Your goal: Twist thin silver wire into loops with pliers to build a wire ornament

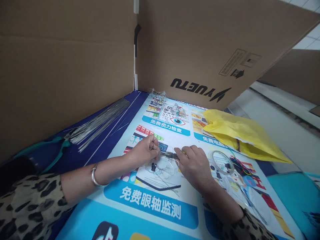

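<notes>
My right hand (195, 163) is wrapped round the handles of a pair of pliers (170, 154), whose dark metal jaws point left. The fingers of my left hand (145, 150) are pinched together right at the jaw tips, on a thin wire. Loops of this fine silvery wire (172, 171) hang below the pliers, over a printed poster (150, 213) on the table. Where exactly the jaws grip the wire is too small to make out.
Cardboard panels (200, 43) stand behind and to the left. Straight wires (102, 121) lie left, by teal-handled cutters (60, 151). Tangled wire pieces (178, 110) sit at the back. Rightward are a yellow bag (240, 130), a tape roll (222, 162) and coloured cords (241, 166).
</notes>
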A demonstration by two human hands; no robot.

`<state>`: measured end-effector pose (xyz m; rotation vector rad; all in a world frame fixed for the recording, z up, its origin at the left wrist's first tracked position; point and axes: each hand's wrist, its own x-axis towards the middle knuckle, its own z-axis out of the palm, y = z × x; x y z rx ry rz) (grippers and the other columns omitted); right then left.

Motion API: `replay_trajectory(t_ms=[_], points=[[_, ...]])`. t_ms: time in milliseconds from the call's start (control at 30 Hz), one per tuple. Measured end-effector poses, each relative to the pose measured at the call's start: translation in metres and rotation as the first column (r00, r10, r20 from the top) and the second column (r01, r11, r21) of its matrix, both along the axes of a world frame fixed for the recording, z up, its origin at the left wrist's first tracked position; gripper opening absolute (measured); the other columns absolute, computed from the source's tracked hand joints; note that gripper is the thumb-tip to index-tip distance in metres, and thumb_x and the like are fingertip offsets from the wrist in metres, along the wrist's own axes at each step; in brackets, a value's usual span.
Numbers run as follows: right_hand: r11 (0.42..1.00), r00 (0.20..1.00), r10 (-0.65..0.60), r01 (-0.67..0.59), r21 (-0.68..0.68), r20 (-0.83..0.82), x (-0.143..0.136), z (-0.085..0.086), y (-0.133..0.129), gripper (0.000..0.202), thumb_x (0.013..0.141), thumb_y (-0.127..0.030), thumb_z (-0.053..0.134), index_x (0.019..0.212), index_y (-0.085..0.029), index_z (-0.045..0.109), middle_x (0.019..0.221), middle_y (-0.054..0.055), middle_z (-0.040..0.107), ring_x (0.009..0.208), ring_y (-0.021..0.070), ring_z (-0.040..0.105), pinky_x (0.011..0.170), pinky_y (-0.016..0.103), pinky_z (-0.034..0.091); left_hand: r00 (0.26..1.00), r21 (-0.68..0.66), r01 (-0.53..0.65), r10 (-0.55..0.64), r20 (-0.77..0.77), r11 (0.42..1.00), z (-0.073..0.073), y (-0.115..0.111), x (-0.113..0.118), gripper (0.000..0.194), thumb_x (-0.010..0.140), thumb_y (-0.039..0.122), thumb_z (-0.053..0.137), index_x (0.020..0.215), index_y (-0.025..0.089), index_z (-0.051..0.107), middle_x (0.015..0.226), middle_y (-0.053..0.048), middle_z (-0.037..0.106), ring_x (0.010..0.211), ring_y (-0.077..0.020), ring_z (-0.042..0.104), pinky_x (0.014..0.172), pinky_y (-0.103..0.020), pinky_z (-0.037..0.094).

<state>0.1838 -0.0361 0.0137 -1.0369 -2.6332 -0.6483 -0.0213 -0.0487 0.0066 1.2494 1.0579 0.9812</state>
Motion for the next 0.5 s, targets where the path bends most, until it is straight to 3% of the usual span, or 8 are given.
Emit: replay_trajectory(t_ms=[500], points=[[1.000, 1.000, -0.011, 0.011, -0.001, 0.011, 0.0013, -0.0033, 0.0010, 0.024, 0.082, -0.026, 0.052, 0.103, -0.018, 0.061, 0.081, 0.007, 0.059, 0.075, 0.0190, 0.043, 0.064, 0.033, 0.027, 1.000, -0.018, -0.004, 0.004, 0.021, 1.000, -0.0016, 0.0002, -0.0004, 0.019, 0.069, 0.007, 0.047, 0.077, 0.019, 0.036, 0.055, 0.005, 0.055, 0.050, -0.0095, 0.053, 0.050, -0.021, 0.037]])
